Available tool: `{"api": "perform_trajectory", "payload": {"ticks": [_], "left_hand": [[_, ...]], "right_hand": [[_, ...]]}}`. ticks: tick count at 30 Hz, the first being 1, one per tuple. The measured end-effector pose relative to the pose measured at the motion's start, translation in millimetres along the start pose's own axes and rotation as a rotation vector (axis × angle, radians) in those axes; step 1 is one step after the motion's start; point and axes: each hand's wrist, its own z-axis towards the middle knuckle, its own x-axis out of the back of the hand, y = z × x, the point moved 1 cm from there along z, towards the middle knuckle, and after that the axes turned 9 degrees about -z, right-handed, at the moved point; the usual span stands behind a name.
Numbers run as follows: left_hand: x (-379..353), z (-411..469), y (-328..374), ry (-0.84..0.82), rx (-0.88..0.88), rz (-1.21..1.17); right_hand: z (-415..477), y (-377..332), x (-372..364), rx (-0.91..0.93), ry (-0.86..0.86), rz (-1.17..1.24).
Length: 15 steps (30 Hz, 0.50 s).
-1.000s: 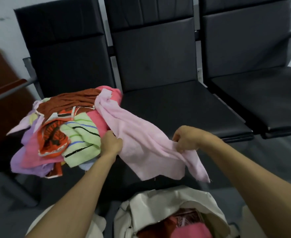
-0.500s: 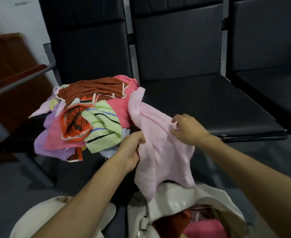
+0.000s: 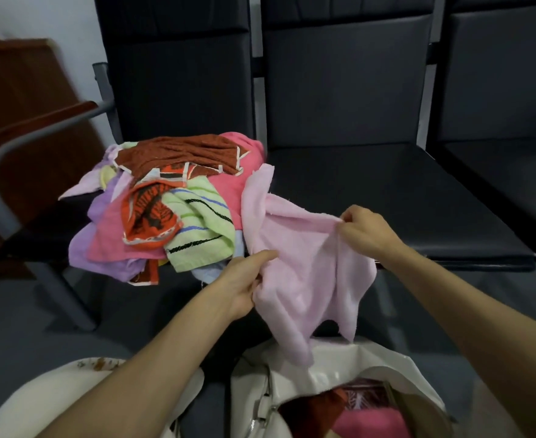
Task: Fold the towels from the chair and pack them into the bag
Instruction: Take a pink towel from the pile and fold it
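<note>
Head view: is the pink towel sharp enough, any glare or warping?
Head view: light pink towel, left hand and right hand read clearly, slightly soft; head view: mild sheen on the white bag, nothing blown out; head view: wide-angle bends the grey armrest, black seat is dim.

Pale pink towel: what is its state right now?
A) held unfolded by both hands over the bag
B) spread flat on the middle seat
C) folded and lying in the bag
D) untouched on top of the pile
A: the left hand and the right hand both grip the pale pink towel, which hangs crumpled and unfolded over the open white bag.
</note>
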Motion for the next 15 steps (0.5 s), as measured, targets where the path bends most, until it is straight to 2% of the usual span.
{"api": "perform_trajectory", "payload": {"ticks": [4,8,12,15], "left_hand": [[-1,2,5,0.057,-0.125,0.008],[7,-4,18,0.114,-0.238,0.019],[14,-13,27,0.154,-0.262,0.104],[14,-20,31,0.136,-0.264,0.149]], "right_hand": [[-7,9,16,-0.104,-0.01,0.233],[-12,20,27,-0.163,-0.148,0.49],[-16,32,35,-0.088,-0.165,0.446],[-20,44,38,-0.107,-0.15,0.334]]}}
